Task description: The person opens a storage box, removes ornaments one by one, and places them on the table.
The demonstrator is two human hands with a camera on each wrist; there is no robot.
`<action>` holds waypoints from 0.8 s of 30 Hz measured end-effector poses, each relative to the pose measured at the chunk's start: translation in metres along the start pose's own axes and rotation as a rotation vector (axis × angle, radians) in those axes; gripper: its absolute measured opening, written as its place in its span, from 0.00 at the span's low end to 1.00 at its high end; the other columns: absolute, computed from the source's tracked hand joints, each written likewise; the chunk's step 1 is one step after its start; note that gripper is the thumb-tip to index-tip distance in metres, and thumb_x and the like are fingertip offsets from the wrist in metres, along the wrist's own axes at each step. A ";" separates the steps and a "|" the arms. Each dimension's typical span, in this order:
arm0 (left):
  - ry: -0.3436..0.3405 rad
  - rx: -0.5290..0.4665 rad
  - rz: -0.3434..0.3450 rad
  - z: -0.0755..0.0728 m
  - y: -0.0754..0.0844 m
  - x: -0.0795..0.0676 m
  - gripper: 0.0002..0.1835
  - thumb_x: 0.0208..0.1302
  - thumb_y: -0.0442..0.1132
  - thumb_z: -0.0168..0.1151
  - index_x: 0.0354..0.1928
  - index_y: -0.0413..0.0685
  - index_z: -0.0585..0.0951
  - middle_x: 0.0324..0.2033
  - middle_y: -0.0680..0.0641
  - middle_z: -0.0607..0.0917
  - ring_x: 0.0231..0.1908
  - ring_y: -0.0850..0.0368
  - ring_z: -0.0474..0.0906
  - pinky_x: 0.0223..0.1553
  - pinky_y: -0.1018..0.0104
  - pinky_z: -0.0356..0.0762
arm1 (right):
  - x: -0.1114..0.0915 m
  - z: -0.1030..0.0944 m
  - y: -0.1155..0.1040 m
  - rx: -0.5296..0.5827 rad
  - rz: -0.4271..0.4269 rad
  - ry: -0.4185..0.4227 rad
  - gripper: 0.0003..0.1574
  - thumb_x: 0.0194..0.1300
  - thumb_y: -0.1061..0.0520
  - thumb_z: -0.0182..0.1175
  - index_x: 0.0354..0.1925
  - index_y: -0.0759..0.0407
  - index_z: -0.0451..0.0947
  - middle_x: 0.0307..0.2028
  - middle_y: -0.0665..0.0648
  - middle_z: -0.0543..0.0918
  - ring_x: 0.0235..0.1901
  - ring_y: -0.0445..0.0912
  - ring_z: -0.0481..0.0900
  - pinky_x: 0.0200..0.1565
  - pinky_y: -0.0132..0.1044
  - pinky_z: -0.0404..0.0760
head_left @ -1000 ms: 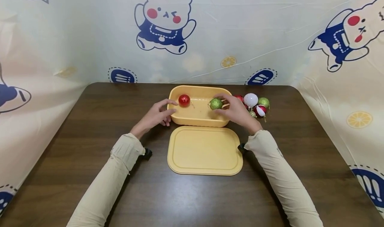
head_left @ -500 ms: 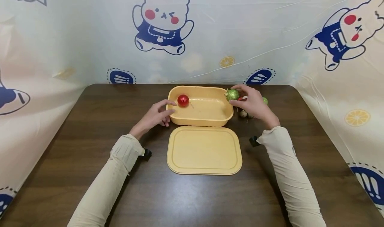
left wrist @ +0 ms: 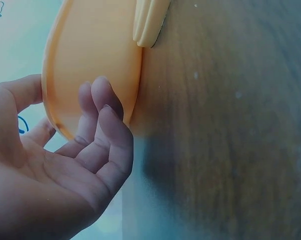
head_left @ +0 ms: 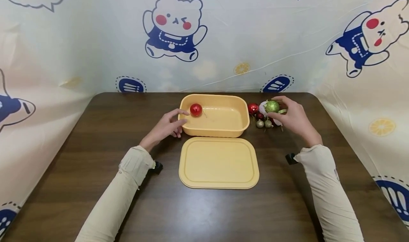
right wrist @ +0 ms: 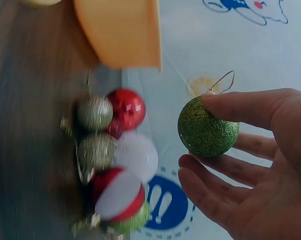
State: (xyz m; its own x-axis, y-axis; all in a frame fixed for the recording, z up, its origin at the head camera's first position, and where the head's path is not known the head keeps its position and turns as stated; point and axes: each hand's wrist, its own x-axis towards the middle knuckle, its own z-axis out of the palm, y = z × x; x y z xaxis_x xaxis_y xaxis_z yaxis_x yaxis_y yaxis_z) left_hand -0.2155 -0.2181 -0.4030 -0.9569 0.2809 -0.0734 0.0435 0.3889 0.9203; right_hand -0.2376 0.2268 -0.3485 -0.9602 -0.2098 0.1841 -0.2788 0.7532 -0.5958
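Note:
My right hand (head_left: 296, 117) holds a green glitter Christmas ball (head_left: 272, 106) between thumb and fingers, raised over a small pile of ornaments. In the right wrist view a gold hanging loop (right wrist: 225, 81) rises from the top of the green bauble (right wrist: 208, 127). At the left end of the yellow box (head_left: 215, 132), my left hand (head_left: 164, 126) hooks thumb and index finger over the rim, its other fingers loosely curled outside the wall. A shiny red ball (head_left: 196, 109) lies inside the box, toward the left.
Right of the box are a red ball (head_left: 252, 108), a white ball (right wrist: 138, 157), a red-and-white ball (right wrist: 118, 192), another green one (right wrist: 133, 220) and small gold balls (head_left: 260, 123). A flat yellow lid (head_left: 219, 163) lies before the box on the dark wooden table (head_left: 198, 213).
My right hand has carried the green ball rightward, out from over the box to above the ornament pile. My left hand has stayed at the box's left end.

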 end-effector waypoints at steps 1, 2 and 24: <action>-0.004 0.003 0.002 0.000 0.000 0.000 0.21 0.74 0.46 0.57 0.64 0.50 0.73 0.28 0.32 0.79 0.25 0.37 0.79 0.27 0.56 0.82 | -0.002 -0.002 0.004 0.002 0.001 0.015 0.35 0.64 0.54 0.69 0.65 0.61 0.68 0.57 0.68 0.78 0.52 0.62 0.79 0.48 0.56 0.79; -0.007 0.005 0.002 0.000 0.000 0.000 0.21 0.74 0.46 0.57 0.64 0.50 0.73 0.27 0.33 0.79 0.25 0.37 0.79 0.28 0.56 0.82 | -0.005 -0.003 0.008 0.007 0.005 0.031 0.37 0.63 0.55 0.69 0.65 0.61 0.67 0.57 0.69 0.78 0.52 0.62 0.79 0.49 0.57 0.79; -0.028 -0.017 -0.057 0.001 0.018 -0.005 0.21 0.75 0.43 0.55 0.66 0.45 0.71 0.33 0.23 0.77 0.33 0.22 0.76 0.34 0.44 0.83 | -0.015 -0.013 0.078 -0.113 0.135 0.020 0.32 0.64 0.58 0.67 0.57 0.71 0.62 0.54 0.76 0.75 0.48 0.67 0.77 0.48 0.58 0.75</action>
State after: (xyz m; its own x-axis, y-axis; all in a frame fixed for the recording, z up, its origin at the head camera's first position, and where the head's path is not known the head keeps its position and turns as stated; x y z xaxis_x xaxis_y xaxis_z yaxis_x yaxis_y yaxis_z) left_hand -0.2100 -0.2115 -0.3864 -0.9493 0.2834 -0.1360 -0.0155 0.3899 0.9207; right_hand -0.2448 0.2970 -0.3878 -0.9880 -0.0908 0.1248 -0.1434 0.8391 -0.5247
